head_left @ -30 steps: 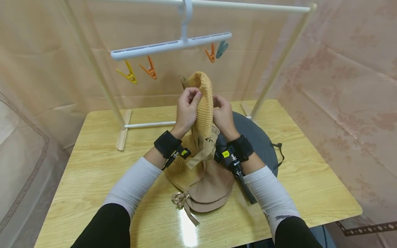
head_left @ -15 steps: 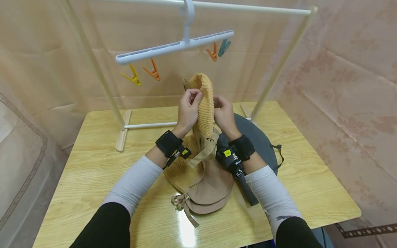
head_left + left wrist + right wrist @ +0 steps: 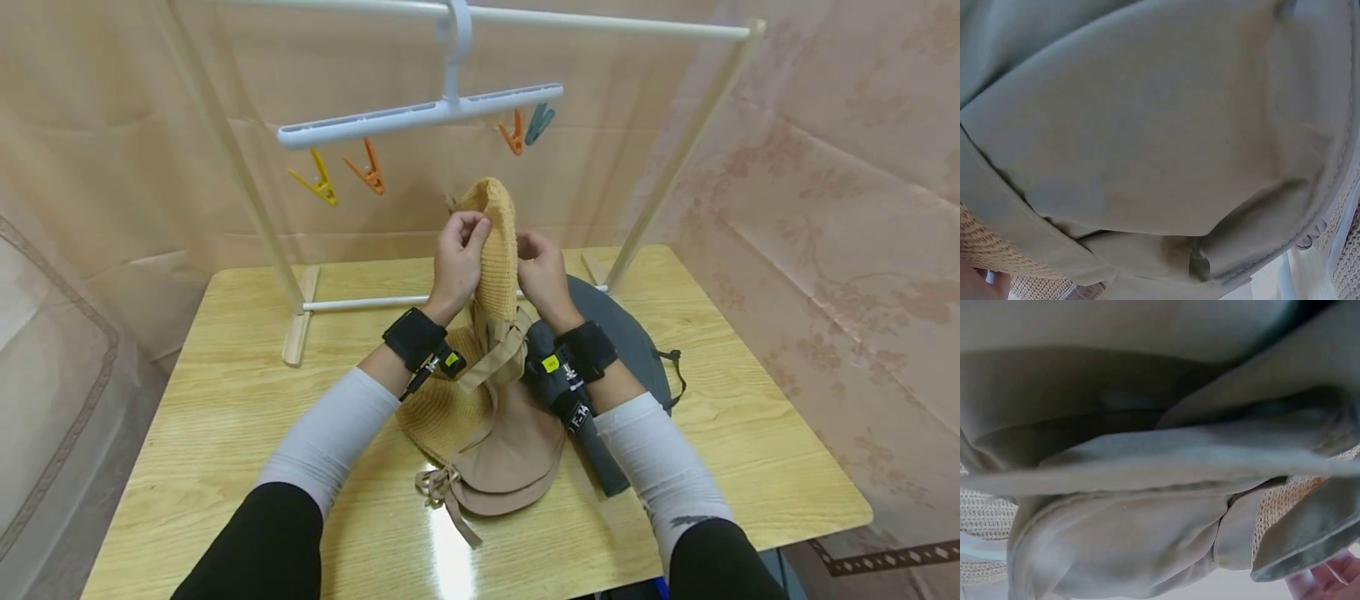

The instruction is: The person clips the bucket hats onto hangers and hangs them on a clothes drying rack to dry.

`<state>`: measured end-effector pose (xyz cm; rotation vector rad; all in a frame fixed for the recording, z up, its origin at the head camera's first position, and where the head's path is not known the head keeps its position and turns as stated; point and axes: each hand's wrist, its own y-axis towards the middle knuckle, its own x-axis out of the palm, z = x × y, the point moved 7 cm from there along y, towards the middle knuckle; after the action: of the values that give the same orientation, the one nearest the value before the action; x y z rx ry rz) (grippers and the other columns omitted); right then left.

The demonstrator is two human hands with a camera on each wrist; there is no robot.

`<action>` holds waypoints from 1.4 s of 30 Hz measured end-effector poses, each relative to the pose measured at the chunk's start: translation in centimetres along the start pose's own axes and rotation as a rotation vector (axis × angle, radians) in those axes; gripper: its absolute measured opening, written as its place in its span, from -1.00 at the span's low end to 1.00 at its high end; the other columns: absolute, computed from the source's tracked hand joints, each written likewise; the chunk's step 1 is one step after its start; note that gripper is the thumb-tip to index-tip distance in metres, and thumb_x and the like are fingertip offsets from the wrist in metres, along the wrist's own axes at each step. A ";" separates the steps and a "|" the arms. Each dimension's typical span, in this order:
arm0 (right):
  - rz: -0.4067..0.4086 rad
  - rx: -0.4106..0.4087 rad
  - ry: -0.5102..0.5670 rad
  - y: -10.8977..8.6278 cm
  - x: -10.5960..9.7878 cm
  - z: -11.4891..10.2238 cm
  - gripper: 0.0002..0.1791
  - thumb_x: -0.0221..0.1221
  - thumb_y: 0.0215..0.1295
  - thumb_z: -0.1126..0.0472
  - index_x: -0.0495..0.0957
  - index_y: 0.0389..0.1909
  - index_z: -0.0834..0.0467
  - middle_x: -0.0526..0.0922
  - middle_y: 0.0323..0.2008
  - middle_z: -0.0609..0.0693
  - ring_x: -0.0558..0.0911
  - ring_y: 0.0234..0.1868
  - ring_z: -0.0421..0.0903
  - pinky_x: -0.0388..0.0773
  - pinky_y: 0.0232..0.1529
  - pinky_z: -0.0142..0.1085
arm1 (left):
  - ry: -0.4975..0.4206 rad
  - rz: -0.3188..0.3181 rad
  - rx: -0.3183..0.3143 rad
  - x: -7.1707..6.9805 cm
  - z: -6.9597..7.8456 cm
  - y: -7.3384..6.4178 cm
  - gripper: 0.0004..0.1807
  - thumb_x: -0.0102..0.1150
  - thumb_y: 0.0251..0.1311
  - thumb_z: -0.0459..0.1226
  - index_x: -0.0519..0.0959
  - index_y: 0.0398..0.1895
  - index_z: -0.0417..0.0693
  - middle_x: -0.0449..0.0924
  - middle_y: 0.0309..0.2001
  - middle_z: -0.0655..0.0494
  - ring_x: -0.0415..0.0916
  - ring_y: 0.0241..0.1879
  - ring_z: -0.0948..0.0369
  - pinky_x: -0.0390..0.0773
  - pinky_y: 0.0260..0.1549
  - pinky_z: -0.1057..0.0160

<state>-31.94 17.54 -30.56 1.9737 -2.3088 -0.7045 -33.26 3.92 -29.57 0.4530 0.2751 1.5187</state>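
Note:
Upright in front of me is a yellow knitted piece (image 3: 497, 258) of what looks like a sun hat, with a beige cloth ribbon (image 3: 498, 362) hanging from its lower end. My left hand (image 3: 456, 260) pinches its left side between thumb and fingers. On the other side my right hand (image 3: 543, 275) grips it, fingertips partly hidden behind the knit. Below lie more yellow knit (image 3: 442, 421), a beige cloth part (image 3: 513, 467) and a tied bow (image 3: 438, 483); whether all this is one hat I cannot tell. Beige cloth (image 3: 1147, 137) fills most of the left wrist view.
A white hanger (image 3: 420, 115) with several clothespins, including a yellow one (image 3: 318, 179) and a teal one (image 3: 538, 125), hangs from the rack's top bar (image 3: 600, 21). Right of the hat, a dark grey round flat item (image 3: 622, 333) with a strap lies on the wooden table (image 3: 225, 417).
The hanger has swung slightly, its left end dipping and then rising again. Both hands keep their hold on the knit with almost no movement.

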 end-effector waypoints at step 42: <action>-0.133 0.186 -0.213 5.8 -4.4 -1.4 -0.47 0.09 0.40 -0.06 0.51 0.17 0.27 0.53 -0.15 -0.03 0.49 -0.19 -0.15 0.49 -0.28 -0.42 | 0.083 0.049 -0.084 -1.0 -2.2 -0.3 -0.74 0.03 0.41 -0.30 0.50 -0.06 -0.39 0.60 -0.19 -0.24 0.41 -0.36 0.32 0.38 -0.36 0.43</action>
<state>-36.09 21.78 -26.12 2.2520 -2.4607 -0.7696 -34.03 3.21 -31.78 0.3329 0.2654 1.5928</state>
